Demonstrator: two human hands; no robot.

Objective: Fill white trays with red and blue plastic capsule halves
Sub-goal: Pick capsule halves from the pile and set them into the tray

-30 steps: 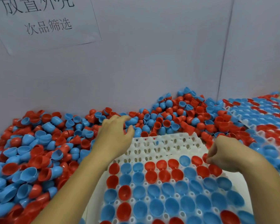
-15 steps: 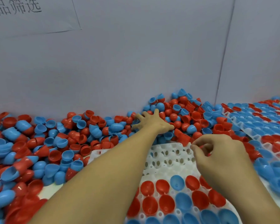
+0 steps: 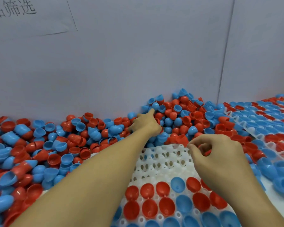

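Now a red capsule half (image 3: pixel 206 152) is pinched in the curled right hand (image 3: pixel 217 158) over the white tray's (image 3: pixel 161 163) empty far rows, while the left hand (image 3: pixel 145 124), pushed deeper since a moment ago, is curled into the loose pile (image 3: pixel 179 118), its catch hidden.

White perforated tray (image 3: pixel 162 163) lies flat at centre, near rows filled w/ red & blue capsule halves (image 3: pixel 164 205) sitting open side up, far rows empty, w/ a loose heap of halves (image 3: pixel 59 145) behind & left, & another filled tray (image 3: pixel 269 122) at right.
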